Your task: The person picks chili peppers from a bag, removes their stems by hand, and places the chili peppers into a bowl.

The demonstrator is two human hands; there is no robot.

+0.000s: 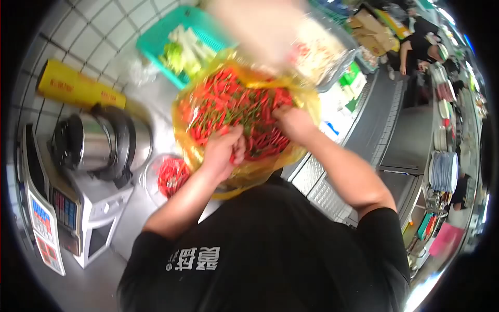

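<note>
A: Hands?
B: Both at the yellow plastic bag (181, 112), in front of the torso. It's full of red chilies (218, 88), green stems on.
A: Left?
B: Left hand (224, 148) is over the near left part of the pile, fingers curled narrow, thumb close to the index. Red shows at the fingers (can't tell if gripped or just behind).
A: Right?
B: Right hand (297, 125) is at the pile's right side, fingers bent, tips among the chilies. Can't tell if it's pinching one.
A: Nearby?
B: Clear bowl (147, 177) beside the left forearm, more red pieces (172, 176) in it. Beyond the bag: teal plastic basket (155, 42) with leafy greens (182, 54), grey tub (347, 66) of pale chopped food. Yellow box (78, 88) at far left.
A: Top centre?
B: Blurred pale shape (254, 26), partly over the tub. Unidentifiable.
</note>
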